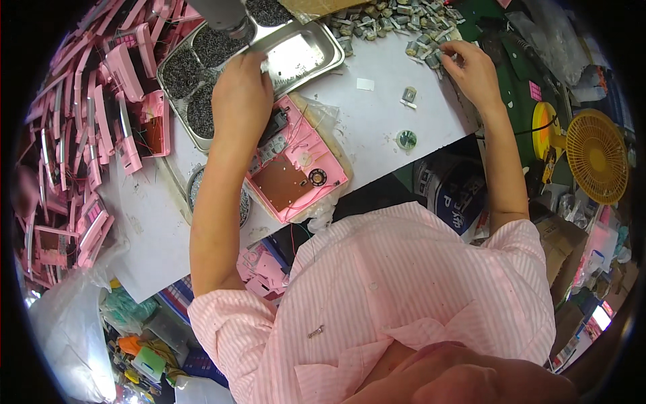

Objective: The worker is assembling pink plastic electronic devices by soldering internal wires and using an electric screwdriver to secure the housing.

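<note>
My left hand (240, 94) is over the metal tray (328, 42), its fingers curled in by the screw compartments; the fingertips are partly hidden, and so is anything in them. Beside its wrist a pink plastic housing (321, 145) lies open, with wires, a round black speaker (317, 177) and a brown panel inside. At the far right my right hand (471, 71) has thumb and forefinger bent together on a small motor (433, 60) at the edge of a heap of motors (377, 23). One loose motor (409, 94) lies apart on the white worktop.
Pink housings (87, 114) are heaped along the left. A dark grey cylindrical tool (225, 15) hangs over the tray. A bowl of small dark parts (243, 205) is under my left forearm. A round green-and-clear item (406, 140) sits near the front edge; a yellow fan (597, 156) stands right.
</note>
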`<state>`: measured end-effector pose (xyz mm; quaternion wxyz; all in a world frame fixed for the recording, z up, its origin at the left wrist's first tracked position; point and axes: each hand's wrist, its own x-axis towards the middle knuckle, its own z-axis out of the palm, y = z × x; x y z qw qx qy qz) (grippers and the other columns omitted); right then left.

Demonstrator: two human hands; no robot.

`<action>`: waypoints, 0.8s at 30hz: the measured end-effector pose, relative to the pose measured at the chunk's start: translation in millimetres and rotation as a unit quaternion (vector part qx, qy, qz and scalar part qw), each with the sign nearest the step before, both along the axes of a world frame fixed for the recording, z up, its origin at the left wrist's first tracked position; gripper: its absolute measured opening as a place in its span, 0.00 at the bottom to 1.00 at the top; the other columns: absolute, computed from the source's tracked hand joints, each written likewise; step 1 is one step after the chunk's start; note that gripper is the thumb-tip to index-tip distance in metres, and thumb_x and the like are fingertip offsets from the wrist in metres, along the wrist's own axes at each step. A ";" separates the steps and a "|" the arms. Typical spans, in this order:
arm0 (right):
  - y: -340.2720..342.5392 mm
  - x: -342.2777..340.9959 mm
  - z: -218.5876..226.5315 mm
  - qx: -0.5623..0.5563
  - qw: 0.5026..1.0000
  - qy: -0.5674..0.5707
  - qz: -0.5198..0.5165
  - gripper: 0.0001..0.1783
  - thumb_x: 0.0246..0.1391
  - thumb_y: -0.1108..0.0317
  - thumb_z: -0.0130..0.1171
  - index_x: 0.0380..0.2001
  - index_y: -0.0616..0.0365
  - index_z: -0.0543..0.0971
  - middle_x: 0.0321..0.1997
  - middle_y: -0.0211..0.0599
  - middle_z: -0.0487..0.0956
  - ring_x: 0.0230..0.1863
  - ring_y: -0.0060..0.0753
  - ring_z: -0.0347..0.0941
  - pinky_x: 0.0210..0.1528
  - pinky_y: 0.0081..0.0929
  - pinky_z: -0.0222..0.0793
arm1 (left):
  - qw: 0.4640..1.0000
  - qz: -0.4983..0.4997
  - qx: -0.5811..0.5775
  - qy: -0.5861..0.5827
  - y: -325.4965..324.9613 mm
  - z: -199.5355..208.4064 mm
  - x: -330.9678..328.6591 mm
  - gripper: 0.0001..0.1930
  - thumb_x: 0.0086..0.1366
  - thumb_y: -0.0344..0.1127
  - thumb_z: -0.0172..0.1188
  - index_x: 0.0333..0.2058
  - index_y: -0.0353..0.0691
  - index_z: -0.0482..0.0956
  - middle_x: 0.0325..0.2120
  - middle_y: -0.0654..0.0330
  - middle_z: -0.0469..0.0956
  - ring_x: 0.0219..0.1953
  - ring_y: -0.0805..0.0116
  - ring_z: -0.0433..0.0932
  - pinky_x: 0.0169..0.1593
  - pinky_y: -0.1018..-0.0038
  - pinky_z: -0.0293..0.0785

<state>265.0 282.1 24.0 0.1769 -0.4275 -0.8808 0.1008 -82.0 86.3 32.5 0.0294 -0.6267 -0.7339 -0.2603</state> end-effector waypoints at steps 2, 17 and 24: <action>6.6 -9.6 0.0 0.017 1.000 0.007 0.004 0.14 0.54 0.61 0.60 0.42 0.53 0.83 0.38 0.32 0.84 0.37 0.38 0.77 0.44 0.35 0.74 | 0.998 -0.022 0.000 -0.054 -30.0 13.1 7.5 0.07 0.61 0.27 0.60 0.39 0.36 0.81 0.35 0.49 0.78 0.36 0.47 0.79 0.41 0.58 0.75; -144.1 58.3 59.9 -0.059 0.988 0.128 0.058 0.13 0.52 0.71 0.66 0.42 0.59 0.83 0.44 0.38 0.81 0.46 0.38 0.76 0.48 0.32 0.74 | 0.969 -0.074 -0.018 -0.233 -159.9 26.1 61.0 0.10 0.67 0.23 0.55 0.45 0.28 0.81 0.35 0.52 0.79 0.35 0.62 0.76 0.40 0.71 0.72; -234.6 291.6 218.7 0.125 0.903 0.245 -0.331 0.14 0.59 0.67 0.63 0.48 0.58 0.82 0.44 0.29 0.81 0.41 0.22 0.77 0.43 0.23 0.74 | 0.950 -0.199 0.044 -0.238 -149.2 39.4 83.8 0.09 0.68 0.23 0.55 0.44 0.28 0.80 0.36 0.53 0.79 0.37 0.62 0.76 0.41 0.70 0.71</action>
